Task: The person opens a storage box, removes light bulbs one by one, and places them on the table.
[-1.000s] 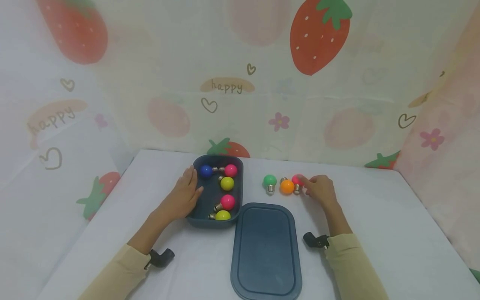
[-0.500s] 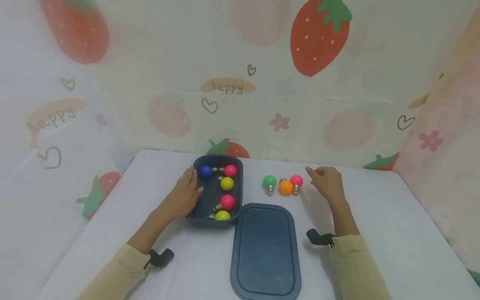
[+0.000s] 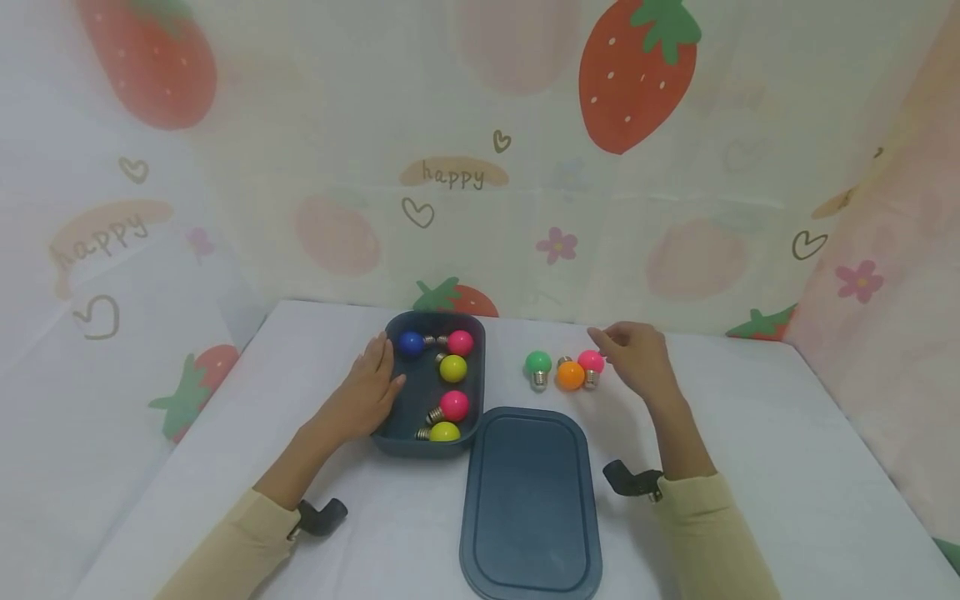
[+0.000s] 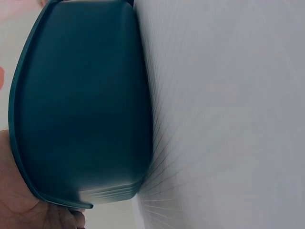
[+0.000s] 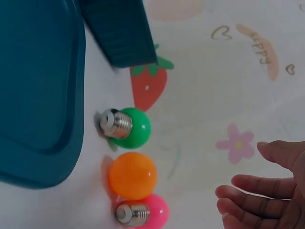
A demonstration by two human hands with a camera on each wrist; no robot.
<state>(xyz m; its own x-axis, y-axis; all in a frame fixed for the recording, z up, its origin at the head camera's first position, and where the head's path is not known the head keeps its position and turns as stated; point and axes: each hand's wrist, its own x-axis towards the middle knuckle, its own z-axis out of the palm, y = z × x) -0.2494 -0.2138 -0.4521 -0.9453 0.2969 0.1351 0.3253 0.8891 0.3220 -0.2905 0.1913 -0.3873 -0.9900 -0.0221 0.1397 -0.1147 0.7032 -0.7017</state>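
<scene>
My left hand (image 3: 367, 387) rests with straight fingers along the left rim of a dark blue plastic box (image 3: 408, 396); the left wrist view has part of it against the box wall (image 4: 81, 100). Inside lie a blue bulb (image 3: 411, 343), pink bulbs (image 3: 453, 406) and yellow bulbs (image 3: 453, 368). Above and right of a loose group of bulbs, my right hand (image 3: 636, 357) hovers with nothing in its fingers, thumb apart from the others in the right wrist view. That group is a green bulb (image 5: 136, 129), an orange bulb (image 5: 132, 175) and a pink bulb (image 5: 157, 212).
A flat dark blue lid (image 3: 532, 500) lies on the white-covered table (image 3: 787, 467), its upper left corner right at the box. Behind the table hangs a cloth backdrop (image 3: 480, 100) with strawberries, hearts and flowers. Both wrists wear black cameras (image 3: 322, 517).
My right hand has let go of the pink bulb beside the orange one, lifted away to the right, then drifted slightly back left. My left hand stays at the box.
</scene>
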